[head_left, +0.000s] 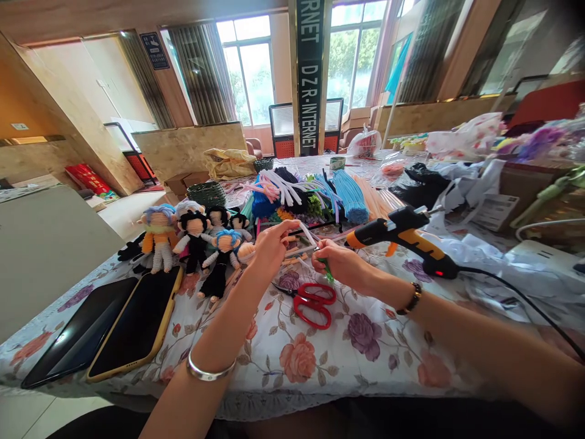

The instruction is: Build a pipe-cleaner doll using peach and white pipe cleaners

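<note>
My left hand [274, 245] pinches the bent upper end of a white pipe cleaner [308, 233] between its fingertips. Lower down, the fingers of my right hand [342, 263] close on the other end of it. Something green [327, 269] pokes out beneath my right hand; its kind is mostly hidden. Red-handled scissors [315, 305] lie on the flowered tablecloth just below both hands. To the right, a black and orange hot glue gun [402, 238] has its nozzle end near my right hand, with a red light lit on its handle.
Several crocheted dolls [192, 235] cluster on the left, behind two dark-screened devices, one a yellow-cased phone [137, 323]. Bundles of coloured pipe cleaners [350, 195] and a dark green basket [206, 194] stand behind my hands. The glue gun's cord [516, 283] crosses the right side beside white plastic bags.
</note>
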Demonstrator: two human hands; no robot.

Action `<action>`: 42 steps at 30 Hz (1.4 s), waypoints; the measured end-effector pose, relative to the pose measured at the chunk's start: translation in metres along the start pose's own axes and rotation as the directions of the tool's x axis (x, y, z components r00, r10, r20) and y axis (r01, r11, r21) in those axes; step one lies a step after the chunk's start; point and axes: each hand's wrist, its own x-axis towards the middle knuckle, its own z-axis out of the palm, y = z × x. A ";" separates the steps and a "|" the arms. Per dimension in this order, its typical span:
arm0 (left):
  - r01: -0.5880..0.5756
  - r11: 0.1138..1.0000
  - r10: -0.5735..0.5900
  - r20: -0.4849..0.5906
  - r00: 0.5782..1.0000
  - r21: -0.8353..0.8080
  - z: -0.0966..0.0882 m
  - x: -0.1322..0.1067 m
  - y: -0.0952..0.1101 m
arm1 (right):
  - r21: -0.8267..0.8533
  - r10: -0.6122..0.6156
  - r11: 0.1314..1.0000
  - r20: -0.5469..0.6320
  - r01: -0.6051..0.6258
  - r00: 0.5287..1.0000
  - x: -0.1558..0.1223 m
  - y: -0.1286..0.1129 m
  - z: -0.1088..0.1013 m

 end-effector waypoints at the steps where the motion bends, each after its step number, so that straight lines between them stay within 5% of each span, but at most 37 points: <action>1: 0.003 1.000 -0.003 -0.009 1.000 0.000 0.000 0.000 0.000 | 0.004 0.000 1.000 -0.002 0.000 1.000 0.000 0.000 0.000; 42: 0.006 1.000 -0.006 -0.063 0.998 -0.007 0.004 -0.006 0.001 | 0.028 -0.041 0.999 -0.011 0.041 0.999 0.000 0.005 -0.002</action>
